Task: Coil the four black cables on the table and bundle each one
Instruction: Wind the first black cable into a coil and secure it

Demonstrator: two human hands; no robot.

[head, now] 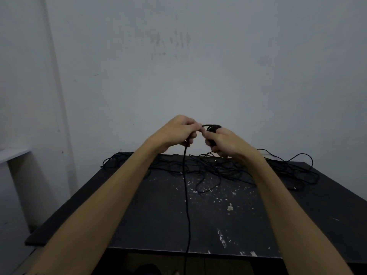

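Observation:
Both hands are raised above the far part of the black table (139,225). My right hand (224,142) grips a small coil of black cable (213,128), its loops showing above the fingers. My left hand (177,133) pinches the same cable just left of the coil. From the left hand the cable's free length (186,195) hangs straight down, crosses the table and drops over the near edge. A tangle of loose black cables (218,167) lies spread across the far half of the table.
The table top is scuffed with white specks and stands against a pale wall (198,66). Cable loops reach the far left edge (111,158) and far right (301,171). A light shelf (14,153) juts out at left.

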